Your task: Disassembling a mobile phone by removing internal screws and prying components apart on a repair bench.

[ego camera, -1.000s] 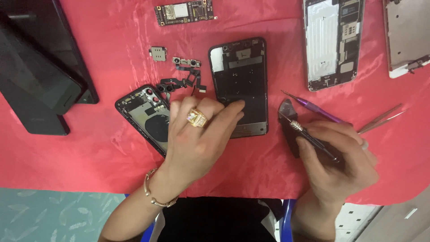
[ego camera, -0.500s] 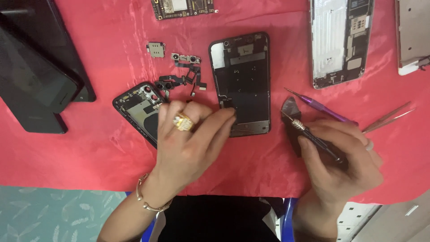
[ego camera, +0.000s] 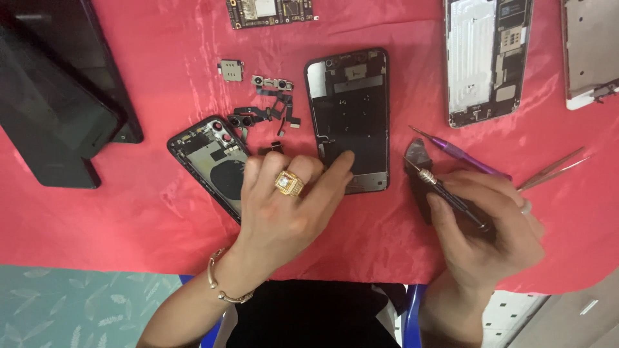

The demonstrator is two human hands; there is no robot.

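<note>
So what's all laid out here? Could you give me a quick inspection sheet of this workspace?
Surface: red cloth covering the table, slightly wrinkled.
Job's things: opened black phone frame under the left hand's fingertips; thin screwdriver in the right hand; a dark part at its tip.
Clutter: second opened phone shell, small camera parts and flex strips, circuit board, silver phone chassis, another chassis, purple tool, tweezers, dark screens.
Grips: left hand, with ring, rests on the frame; right hand is closed on the screwdriver.
Cables: only the loose flex strips.
Surroundings: patterned teal surface at the near edge.
</note>
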